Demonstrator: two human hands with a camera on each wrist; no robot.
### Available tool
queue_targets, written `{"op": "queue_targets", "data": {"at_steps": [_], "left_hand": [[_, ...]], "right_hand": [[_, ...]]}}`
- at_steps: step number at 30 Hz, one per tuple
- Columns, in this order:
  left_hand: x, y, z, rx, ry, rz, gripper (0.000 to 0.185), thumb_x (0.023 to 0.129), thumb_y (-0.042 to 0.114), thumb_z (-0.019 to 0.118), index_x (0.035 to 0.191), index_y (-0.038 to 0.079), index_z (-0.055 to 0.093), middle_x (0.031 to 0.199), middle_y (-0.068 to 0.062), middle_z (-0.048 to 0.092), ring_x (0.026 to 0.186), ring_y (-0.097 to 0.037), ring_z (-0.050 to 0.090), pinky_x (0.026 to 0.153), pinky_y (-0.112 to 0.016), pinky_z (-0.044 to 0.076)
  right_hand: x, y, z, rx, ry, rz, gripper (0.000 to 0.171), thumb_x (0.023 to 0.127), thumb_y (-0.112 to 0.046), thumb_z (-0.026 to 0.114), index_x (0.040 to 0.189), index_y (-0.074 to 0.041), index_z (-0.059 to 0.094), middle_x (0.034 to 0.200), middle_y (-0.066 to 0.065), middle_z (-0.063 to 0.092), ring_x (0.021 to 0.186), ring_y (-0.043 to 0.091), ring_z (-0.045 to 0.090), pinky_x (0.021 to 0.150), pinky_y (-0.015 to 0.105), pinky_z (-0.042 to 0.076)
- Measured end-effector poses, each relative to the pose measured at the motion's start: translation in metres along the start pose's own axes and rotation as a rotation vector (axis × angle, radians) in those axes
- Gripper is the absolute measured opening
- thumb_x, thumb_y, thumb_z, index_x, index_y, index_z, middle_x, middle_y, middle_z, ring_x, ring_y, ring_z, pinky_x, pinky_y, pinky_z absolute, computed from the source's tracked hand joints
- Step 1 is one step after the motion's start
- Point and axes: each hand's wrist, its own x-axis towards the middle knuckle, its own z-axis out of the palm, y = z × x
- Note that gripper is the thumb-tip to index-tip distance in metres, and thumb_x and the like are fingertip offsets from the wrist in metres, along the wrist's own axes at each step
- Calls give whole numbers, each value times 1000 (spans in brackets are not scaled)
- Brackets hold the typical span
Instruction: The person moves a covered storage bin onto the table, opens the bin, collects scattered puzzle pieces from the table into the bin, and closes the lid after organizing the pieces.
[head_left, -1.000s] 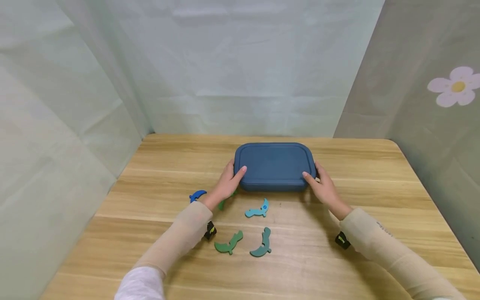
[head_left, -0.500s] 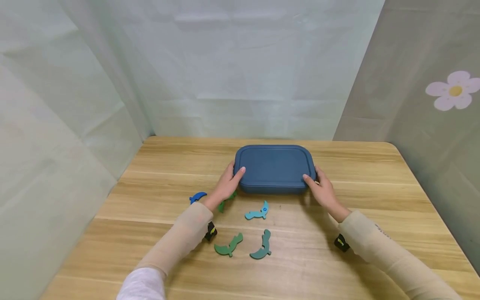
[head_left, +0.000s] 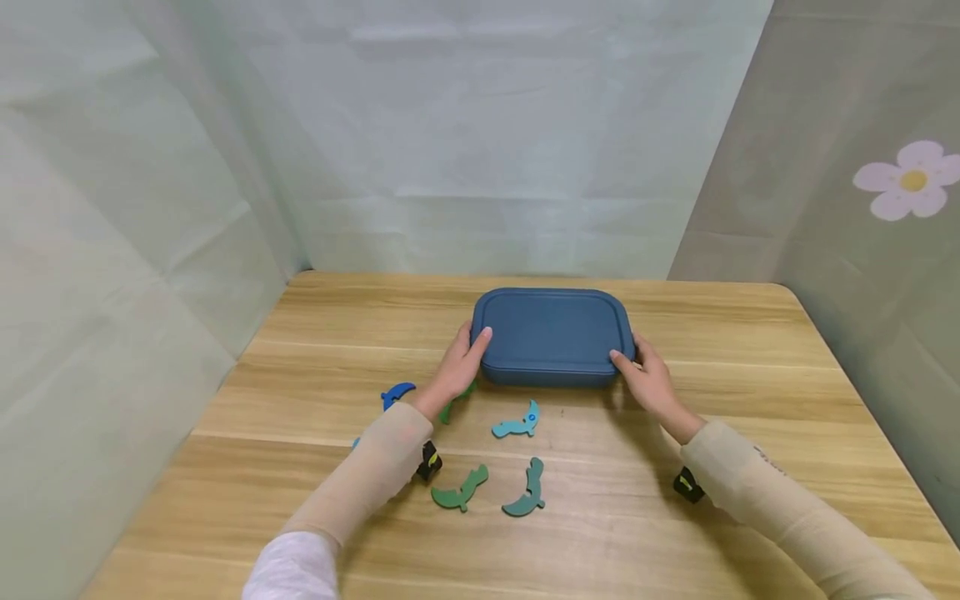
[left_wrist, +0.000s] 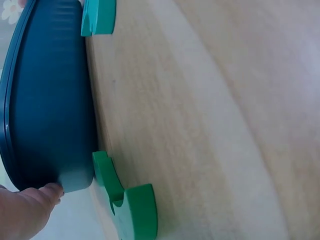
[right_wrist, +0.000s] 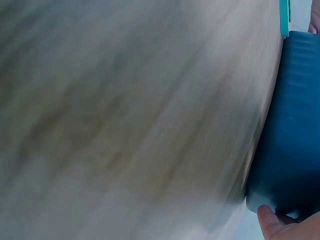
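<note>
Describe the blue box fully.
The box is dark blue, low and rectangular with rounded corners, plastic by its look. Its lid is on, flat, grooved near the rim; the near wall shows faint ribs. It is upright toward the far edge of the table, gripped at its ends by the left hand and right hand. Whether its base touches the table is unclear.

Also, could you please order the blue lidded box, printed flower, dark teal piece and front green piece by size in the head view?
Blue lidded box
Printed flower
Dark teal piece and front green piece: too alike to rank
</note>
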Motion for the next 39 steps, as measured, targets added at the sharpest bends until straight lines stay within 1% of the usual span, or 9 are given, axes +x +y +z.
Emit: {"op": "queue_targets", "data": {"at_steps": [2, 9, 13, 17, 21, 24, 26, 32, 39], "left_hand": [[0, 1, 1, -2, 3, -10, 71, 102, 46, 33, 150, -2, 12, 155, -19, 20, 144, -30, 19, 117, -43, 18], [2, -1, 3, 18, -5, -63, 81, 95, 37, 54, 150, -1, 9, 154, -23, 20, 142, -35, 23, 115, -48, 22], [2, -3, 2, 20, -35, -90, 93, 90, 42, 62, 151, 3, 5, 156, -20, 15, 144, -34, 19, 115, -49, 22], [3, -6, 2, 13, -74, -79, 108, 81, 44, 72, 152, 7, 0, 158, -17, 9, 145, -32, 16, 114, -51, 23], [5, -9, 1, 8, -117, -37, 116, 75, 35, 80, 152, 9, -3, 158, -16, 9, 144, -32, 18, 113, -50, 24], [6, -9, 1, -1, -133, -8, 119, 72, 26, 83, 152, 9, -3, 157, -16, 10, 144, -32, 19, 113, -50, 25], [6, -9, 2, -5, -130, 3, 119, 71, 23, 84, 152, 7, -2, 157, -17, 12, 144, -32, 20, 114, -50, 24], [9, -12, 3, -3, -114, -12, 118, 72, 26, 83, 152, 7, -1, 157, -17, 12, 144, -33, 18, 114, -50, 23], [10, -14, 3, 1, -112, -20, 117, 72, 27, 83, 152, 7, 0, 158, -17, 12, 144, -32, 19, 114, -50, 23]], "right_hand": [[0, 1, -1, 0, 3, 3, 64, 100, -25, 47, 148, 6, 18, 144, 31, 35, 133, 40, 38, 108, 50, 35], [3, 3, -1, -44, 10, 23, 65, 99, -29, 48, 148, 5, 22, 148, 29, 31, 137, 41, 31, 109, 51, 32], [4, 2, -1, -64, 11, 29, 65, 99, -30, 48, 147, 5, 23, 148, 29, 30, 138, 40, 29, 109, 51, 32], [6, 1, -1, -91, 10, 29, 64, 99, -29, 47, 148, 5, 22, 148, 29, 30, 138, 41, 30, 108, 51, 33], [6, -1, -2, -105, -1, 30, 66, 100, -29, 47, 148, 6, 19, 149, 30, 28, 138, 42, 28, 108, 51, 33], [7, 1, -2, -107, -3, 28, 69, 99, -31, 49, 148, 6, 18, 149, 29, 28, 138, 41, 28, 108, 51, 34], [7, 2, -3, -109, -9, 23, 73, 97, -35, 51, 149, 5, 18, 150, 29, 28, 139, 41, 28, 107, 51, 35], [6, 6, -3, -97, -33, 2, 84, 93, -43, 58, 150, 1, 15, 151, 26, 27, 139, 39, 29, 105, 50, 38], [7, 9, -1, -76, -38, -8, 88, 89, -40, 65, 150, -1, 16, 150, 25, 28, 138, 37, 31, 106, 48, 37]]}}
